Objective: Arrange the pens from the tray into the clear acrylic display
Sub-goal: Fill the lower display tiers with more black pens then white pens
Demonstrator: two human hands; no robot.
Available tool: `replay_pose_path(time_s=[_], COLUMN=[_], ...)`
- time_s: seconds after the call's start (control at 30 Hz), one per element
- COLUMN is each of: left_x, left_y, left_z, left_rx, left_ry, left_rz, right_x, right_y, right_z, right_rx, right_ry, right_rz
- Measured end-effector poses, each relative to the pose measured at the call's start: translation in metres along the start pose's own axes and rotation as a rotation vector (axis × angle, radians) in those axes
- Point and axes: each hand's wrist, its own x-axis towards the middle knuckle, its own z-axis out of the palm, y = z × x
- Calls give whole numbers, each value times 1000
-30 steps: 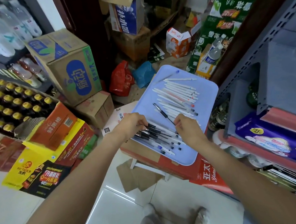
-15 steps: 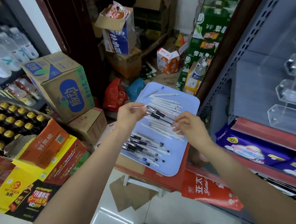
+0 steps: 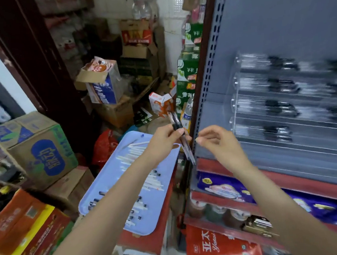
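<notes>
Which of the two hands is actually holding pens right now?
The left hand: its fingers grip a few dark pens above the blue tray. The right hand is loosely curled and seems empty.

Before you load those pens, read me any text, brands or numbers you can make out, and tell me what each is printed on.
"亚太", with script lettering below too blurred to read: red bag under the shelf.
"脉动": blue oval on the cardboard box at left.
Labels on the other boxes, the bottles and the purple packs are too blurred to read.
</notes>
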Motion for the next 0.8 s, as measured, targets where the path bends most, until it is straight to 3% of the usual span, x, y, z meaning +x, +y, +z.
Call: replay_pose_path(time_s=[0.17, 0.33, 0.4, 0.63, 0.8], left_x=[16, 28, 34, 57, 55], left_y=[43, 64, 68, 62, 64], left_z=[39, 81, 93, 97, 108], left_rx=[449, 514, 532, 651, 549], left_ry=[-220, -330, -296, 75, 83], left_rz=[259, 312, 318, 396, 366], right_x=[0, 4, 4, 0, 2], right_y=[-16, 9, 20, 54, 69], right_z=[-75, -121, -137, -196, -196], right_rx=[39, 270, 308, 430, 238], right_ry=[2, 66, 94, 375, 397], right_rz=[-113, 3, 22, 80, 86])
